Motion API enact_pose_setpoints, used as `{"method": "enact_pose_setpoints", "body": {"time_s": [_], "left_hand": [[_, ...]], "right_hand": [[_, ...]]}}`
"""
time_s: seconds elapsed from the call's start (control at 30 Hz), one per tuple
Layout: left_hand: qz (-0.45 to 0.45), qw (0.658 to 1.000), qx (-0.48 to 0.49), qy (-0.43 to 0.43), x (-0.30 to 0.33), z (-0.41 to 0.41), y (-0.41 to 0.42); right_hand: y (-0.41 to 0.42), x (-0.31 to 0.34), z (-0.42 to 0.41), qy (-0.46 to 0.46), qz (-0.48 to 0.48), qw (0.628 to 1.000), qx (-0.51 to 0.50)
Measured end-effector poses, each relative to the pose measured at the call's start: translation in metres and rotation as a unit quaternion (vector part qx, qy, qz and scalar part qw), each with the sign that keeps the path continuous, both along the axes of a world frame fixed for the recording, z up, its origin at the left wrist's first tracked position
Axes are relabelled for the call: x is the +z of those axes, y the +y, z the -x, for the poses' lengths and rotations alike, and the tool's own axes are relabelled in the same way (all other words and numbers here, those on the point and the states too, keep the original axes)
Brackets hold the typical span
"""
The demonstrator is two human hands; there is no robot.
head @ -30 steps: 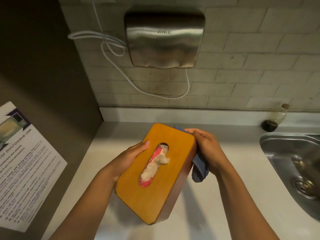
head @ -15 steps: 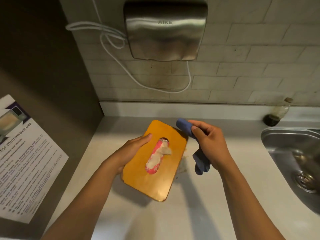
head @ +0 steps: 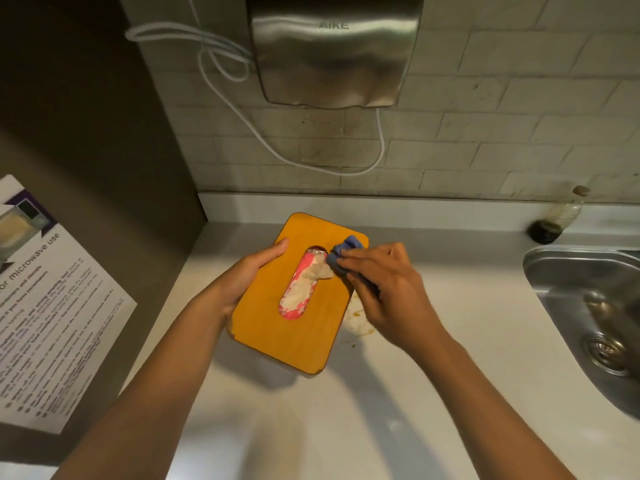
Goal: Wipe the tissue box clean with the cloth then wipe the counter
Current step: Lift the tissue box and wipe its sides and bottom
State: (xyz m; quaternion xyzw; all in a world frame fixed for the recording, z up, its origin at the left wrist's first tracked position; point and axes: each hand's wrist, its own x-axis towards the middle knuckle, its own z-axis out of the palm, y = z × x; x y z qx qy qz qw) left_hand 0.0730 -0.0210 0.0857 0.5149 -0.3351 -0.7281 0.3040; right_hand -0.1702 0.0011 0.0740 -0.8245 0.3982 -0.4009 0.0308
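Observation:
The orange wooden tissue box (head: 277, 327) sits on the pale counter (head: 433, 393), its top facing me, a tissue poking from the oval slot. My left hand (head: 247, 275) grips the box's left edge, thumb on top. My right hand (head: 384, 285) holds the blue cloth (head: 348, 249) bunched under its fingers and presses it on the box's top right part, beside the slot. Most of the cloth is hidden under the hand.
A brown stain (head: 358, 323) marks the counter just right of the box. A steel sink (head: 588, 313) lies at the right, a small bottle (head: 557, 218) behind it. A hand dryer (head: 332, 53) and its cable hang on the tiled wall. A microwave notice (head: 45, 299) is posted at left.
The box has come down from a tilted hold to lie flat on the counter. My right hand has moved with the cloth from the box's right side onto its top.

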Motion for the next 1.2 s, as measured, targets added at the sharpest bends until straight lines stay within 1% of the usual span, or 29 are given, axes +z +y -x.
{"method": "enact_pose_setpoints", "body": {"time_s": [0.17, 0.23, 0.37, 0.43, 0.53, 0.67, 0.73, 0.8, 0.9, 1.0, 1.07, 1.2], "left_hand": [[-0.015, 1.0, 0.007, -0.003, -0.003, -0.001, -0.007], [-0.012, 1.0, -0.001, -0.009, -0.002, -0.003, -0.006], [-0.001, 0.999, -0.033, -0.024, 0.004, -0.002, -0.002], [0.008, 0.999, -0.035, -0.02, 0.007, 0.0, -0.003], [0.017, 0.999, -0.04, -0.02, 0.009, 0.001, -0.007], [-0.005, 0.999, -0.051, -0.019, 0.007, -0.009, -0.013], [-0.003, 0.998, -0.063, -0.019, 0.005, -0.013, -0.012], [0.012, 0.998, -0.057, -0.012, 0.006, -0.013, -0.012], [0.035, 0.998, -0.05, -0.01, 0.011, -0.009, -0.011], [0.045, 0.997, -0.053, -0.012, 0.013, -0.008, -0.013], [0.042, 0.998, -0.052, -0.008, 0.013, -0.009, -0.014], [0.032, 0.999, -0.029, 0.013, 0.007, -0.012, -0.017]], "right_hand": [[0.035, -0.021, -0.026, -0.019, -0.007, 0.998, 0.062], [0.029, -0.02, -0.019, -0.013, 0.004, 0.997, 0.069], [-0.016, -0.003, 0.007, -0.01, -0.004, 1.0, -0.015], [-0.026, 0.002, 0.009, 0.005, 0.001, 1.0, -0.031], [-0.01, 0.001, -0.004, 0.004, 0.031, 0.999, 0.01], [0.037, -0.027, -0.029, 0.015, 0.013, 0.994, 0.105], [0.036, -0.027, -0.027, 0.031, 0.03, 0.99, 0.134], [0.015, -0.017, -0.016, 0.015, 0.052, 0.993, 0.108], [-0.018, 0.001, -0.003, -0.014, 0.04, 0.999, 0.008], [-0.017, 0.0, -0.005, -0.018, 0.037, 0.999, -0.017], [0.003, -0.006, -0.013, -0.02, 0.051, 0.999, 0.002], [0.06, -0.03, -0.044, -0.028, 0.045, 0.995, 0.09]]}}
